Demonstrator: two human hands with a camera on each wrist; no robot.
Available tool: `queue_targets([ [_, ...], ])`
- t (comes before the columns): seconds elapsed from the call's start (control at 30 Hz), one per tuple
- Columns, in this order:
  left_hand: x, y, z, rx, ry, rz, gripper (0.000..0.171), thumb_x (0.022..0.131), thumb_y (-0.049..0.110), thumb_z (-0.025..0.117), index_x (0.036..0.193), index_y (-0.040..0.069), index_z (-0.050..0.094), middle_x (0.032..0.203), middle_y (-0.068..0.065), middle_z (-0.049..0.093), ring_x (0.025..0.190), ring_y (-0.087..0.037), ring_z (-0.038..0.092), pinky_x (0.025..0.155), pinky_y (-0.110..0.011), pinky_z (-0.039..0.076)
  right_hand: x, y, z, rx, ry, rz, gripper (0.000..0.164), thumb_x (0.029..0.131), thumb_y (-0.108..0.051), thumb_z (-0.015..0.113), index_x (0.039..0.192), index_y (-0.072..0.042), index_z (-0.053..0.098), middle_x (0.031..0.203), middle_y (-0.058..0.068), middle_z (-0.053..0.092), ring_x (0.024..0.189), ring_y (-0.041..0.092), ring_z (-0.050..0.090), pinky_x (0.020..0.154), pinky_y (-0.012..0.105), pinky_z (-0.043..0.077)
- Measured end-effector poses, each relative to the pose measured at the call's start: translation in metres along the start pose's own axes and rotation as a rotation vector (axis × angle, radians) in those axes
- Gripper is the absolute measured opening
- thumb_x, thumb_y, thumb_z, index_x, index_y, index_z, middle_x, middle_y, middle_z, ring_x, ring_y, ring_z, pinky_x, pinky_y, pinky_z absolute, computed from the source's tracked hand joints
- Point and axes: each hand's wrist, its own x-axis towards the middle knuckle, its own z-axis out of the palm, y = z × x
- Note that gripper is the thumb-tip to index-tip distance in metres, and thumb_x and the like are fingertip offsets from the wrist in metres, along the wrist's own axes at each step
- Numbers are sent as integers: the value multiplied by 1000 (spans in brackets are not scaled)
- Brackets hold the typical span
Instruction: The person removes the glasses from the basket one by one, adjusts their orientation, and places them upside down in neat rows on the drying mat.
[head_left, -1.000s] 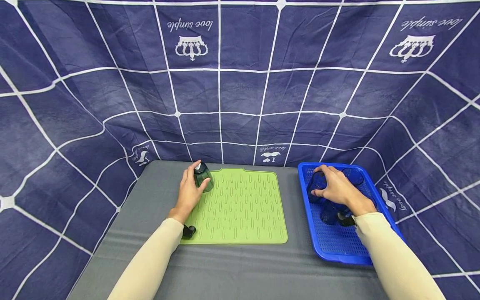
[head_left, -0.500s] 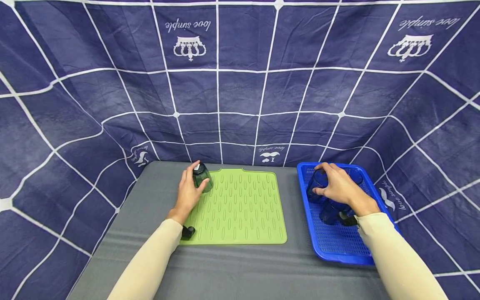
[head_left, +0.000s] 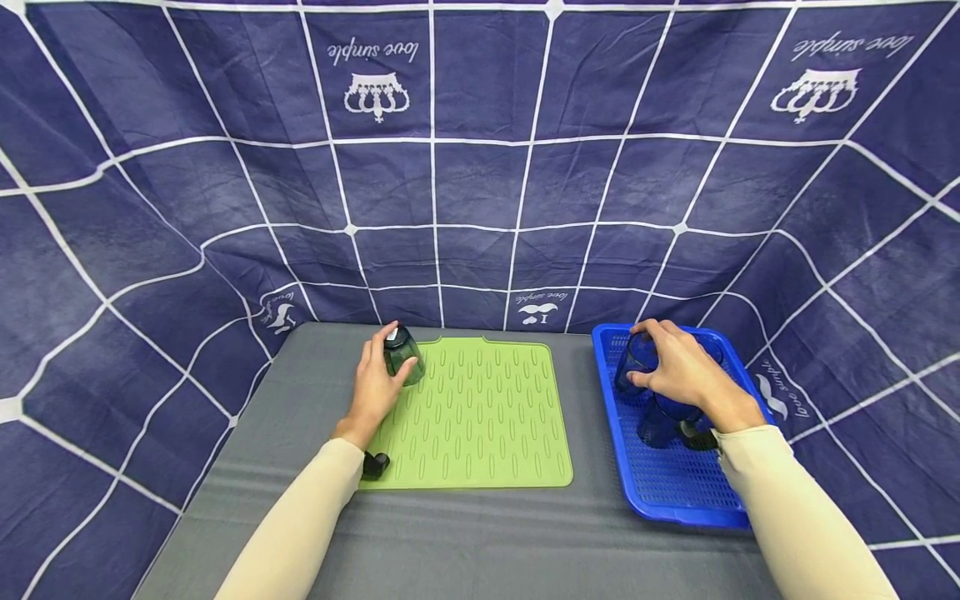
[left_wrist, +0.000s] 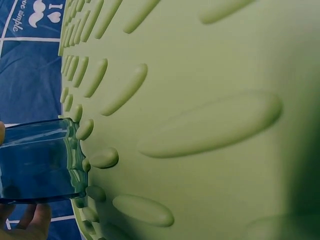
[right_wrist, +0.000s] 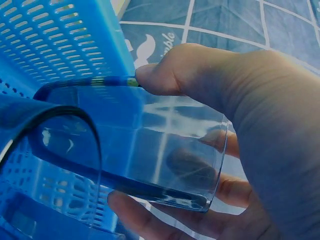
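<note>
Thumb on one side, fingers on the other: the right hand (head_left: 681, 371) has a clear glass (right_wrist: 165, 142) pinched inside the blue basket (head_left: 626, 471). From the head it looks merely bluish; the right wrist camera gives us see-through walls, with fingers showing through them. That close view also catches the curved rim of a neighbouring glass (head_left: 656, 425), just nearer the person in the head view. Across to the left hand (head_left: 373, 387), wrapped about a green cup (head_left: 403, 352) at the far left corner of the green mat (head_left: 480, 417)! The head camera shows its dark top and white label; only the left wrist camera shows the scalloped end down by the mat's raised ridges.
</note>
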Motion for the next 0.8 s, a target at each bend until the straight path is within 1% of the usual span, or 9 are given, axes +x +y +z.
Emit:
queue_targets([
  [0.1,0,-1,0,5,8,5,80,105,18,90,173,19,49,145,-34,61,138,-60,65,121,-74,53,-1,-2,-2,-8,6,7,73,86,-23,101,146,-2,65,138,33,73,125,54,73,105,73,61],
  [0.23,0,-2,2,5,17,13,79,104,17,90,172,19,50,144,-35,62,138,-61,66,121,-74,54,-4,-6,-6,-12,15,14,74,86,-23,100,148,-3,65,141,35,70,125,57,72,104,75,60],
  [0.33,0,-1,2,0,4,5,80,105,18,90,173,20,49,145,-35,62,138,-60,65,122,-73,53,-6,-8,-10,-12,26,10,74,87,-23,100,148,-2,64,141,36,70,125,57,72,105,76,59],
  [0.43,0,0,1,-6,-9,-5,81,105,19,90,174,21,48,145,-34,61,138,-59,65,122,-72,53,-7,-12,-13,-13,41,-1,73,86,-22,100,148,-2,66,138,34,71,124,56,73,105,75,60],
  [0.67,0,-1,0,3,15,18,79,105,17,90,172,18,50,145,-35,61,138,-61,66,120,-75,54,-7,-17,-19,-19,88,-33,73,84,-23,101,146,-2,69,131,33,74,117,54,74,101,73,61],
  [0.8,0,-1,0,-1,16,11,80,104,17,91,173,19,50,145,-35,62,137,-62,66,119,-75,54,-7,-20,-22,-16,95,-37,72,84,-21,101,146,-3,69,130,31,74,114,50,74,99,70,61],
])
